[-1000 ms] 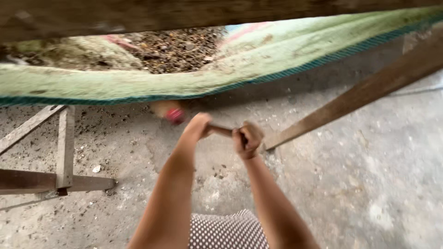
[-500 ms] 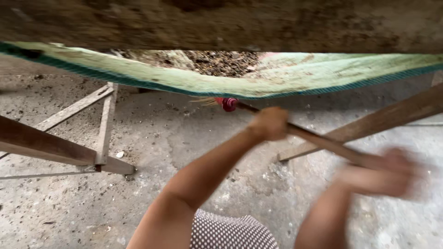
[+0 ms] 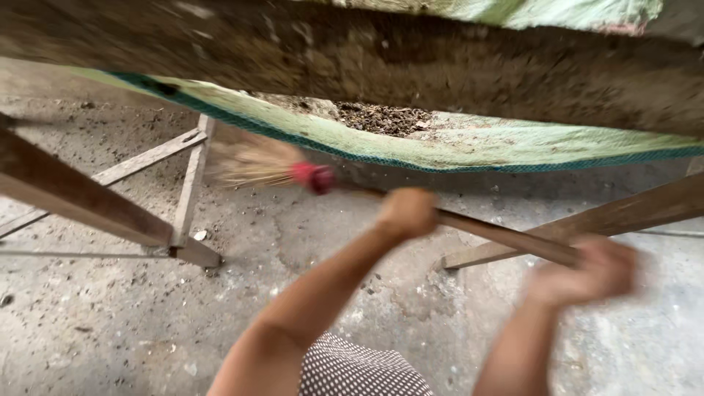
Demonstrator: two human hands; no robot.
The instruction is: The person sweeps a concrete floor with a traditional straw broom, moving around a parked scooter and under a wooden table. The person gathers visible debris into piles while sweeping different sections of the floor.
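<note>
**Head view: a broom held low over a rough concrete floor**

Head view looks down on a broom (image 3: 411,202) with a dark wooden stick, a red binding and pale straw bristles. It lies at a slant across the middle of the picture, bristles up and to the left, stick running down to the right, under the sagging edge of a green net.

Left hand (image 3: 407,213) is closed around the stick a little behind the red binding. Right hand (image 3: 587,270) is blurred; it sits on the lower end of the stick and seems closed around it, though the fingers cannot be made out. Between the two forearms, at the bottom edge, shows a piece of dotted cloth (image 3: 359,370).

Just above the broom hangs the green net (image 3: 469,150) with a darker green border, and a heap of dark crumbly matter (image 3: 381,117) lies in it. Over that, a thick, dirty wooden beam (image 3: 352,62) crosses the whole top of the picture.

Slanting wooden legs stand on either side: one frame of slats (image 3: 183,191) to the left, one plank (image 3: 623,216) to the right.

Underneath is a grey concrete floor (image 3: 110,323), cracked, stained and strewn with small dark bits.
</note>
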